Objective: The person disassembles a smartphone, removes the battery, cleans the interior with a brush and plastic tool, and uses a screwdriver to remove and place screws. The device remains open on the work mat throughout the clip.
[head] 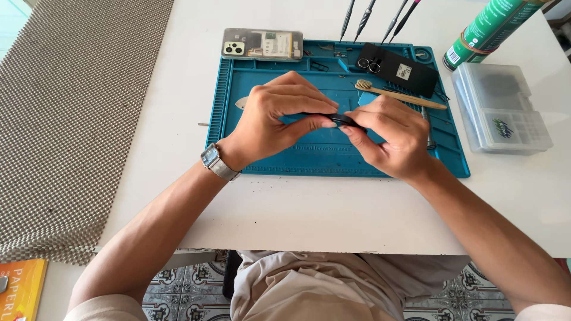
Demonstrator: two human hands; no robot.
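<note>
My left hand (279, 116) and my right hand (389, 137) meet over the middle of a blue repair mat (273, 154). Between their fingertips they pinch a small thin black part (342, 119), mostly hidden by the fingers. A watch (215, 161) sits on my left wrist. An opened phone body (262, 44) with its insides showing lies at the mat's top left. A black phone back cover (397, 70) with camera rings rests at the mat's top right. Just below the cover lies a bamboo toothbrush (399, 94).
Several screwdrivers (375, 18) lie at the table's far edge. A green can (489, 30) stands at the top right, above a clear plastic parts box (502, 110). A grey woven mat (65, 119) covers the left. An orange book corner (21, 288) shows bottom left.
</note>
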